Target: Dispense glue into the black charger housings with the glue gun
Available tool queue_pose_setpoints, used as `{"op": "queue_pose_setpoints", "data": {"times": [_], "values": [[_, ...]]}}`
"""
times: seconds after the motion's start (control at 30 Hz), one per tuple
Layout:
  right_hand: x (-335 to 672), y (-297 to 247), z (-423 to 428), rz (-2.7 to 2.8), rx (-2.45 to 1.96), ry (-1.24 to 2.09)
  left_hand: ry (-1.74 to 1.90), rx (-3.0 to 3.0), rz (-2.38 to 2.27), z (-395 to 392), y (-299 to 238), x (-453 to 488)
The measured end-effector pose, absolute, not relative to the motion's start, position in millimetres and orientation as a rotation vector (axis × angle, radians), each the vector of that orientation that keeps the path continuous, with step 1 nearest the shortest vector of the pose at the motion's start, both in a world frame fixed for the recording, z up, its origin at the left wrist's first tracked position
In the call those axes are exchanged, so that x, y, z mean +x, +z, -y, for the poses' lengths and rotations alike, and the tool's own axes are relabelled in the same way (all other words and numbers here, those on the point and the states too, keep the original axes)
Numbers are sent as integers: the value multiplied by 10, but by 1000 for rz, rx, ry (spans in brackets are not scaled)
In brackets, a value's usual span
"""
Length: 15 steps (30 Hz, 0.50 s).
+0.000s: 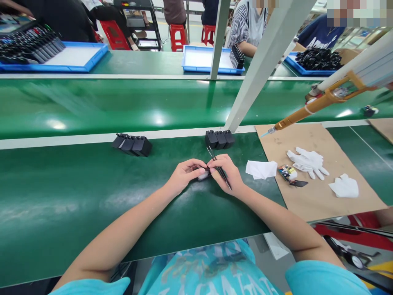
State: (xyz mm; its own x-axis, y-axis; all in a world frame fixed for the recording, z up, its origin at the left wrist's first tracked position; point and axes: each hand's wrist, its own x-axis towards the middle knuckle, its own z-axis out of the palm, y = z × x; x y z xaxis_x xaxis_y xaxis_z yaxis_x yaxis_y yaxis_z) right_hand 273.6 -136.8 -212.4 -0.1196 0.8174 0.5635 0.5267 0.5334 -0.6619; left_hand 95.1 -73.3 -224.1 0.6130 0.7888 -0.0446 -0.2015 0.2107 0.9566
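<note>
Low over the green bench, my left hand (183,176) has its fingers closed on the side of a small black casing with a pale face (203,175). My right hand (230,174) grips a pair of dark tweezers (225,179), their tips pointing away from me. Its thumb and index finger also meet the casing's right edge. Fingers cover much of the casing, so its detail is hidden. Just beyond my hands stand several black plastic housings (220,139). More black housings (132,144) lie in a row farther left.
A white paper piece (260,169) is right of my hand. Cardboard (307,207) bears white gloves (308,161) and a circuit board (287,173). An orange-brown dispenser (319,103) hangs above it. A slanted grey post (260,65) rises beyond. Across the green belt (123,102), people sit near blue trays (187,67).
</note>
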Motion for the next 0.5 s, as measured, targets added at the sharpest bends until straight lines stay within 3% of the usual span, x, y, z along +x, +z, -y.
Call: {"op": "queue_pose_setpoints", "data": {"times": [0.5], "values": [[2733, -2143, 1370, 1803, -1135, 328, 840, 1296, -773, 626, -2289, 919]]}}
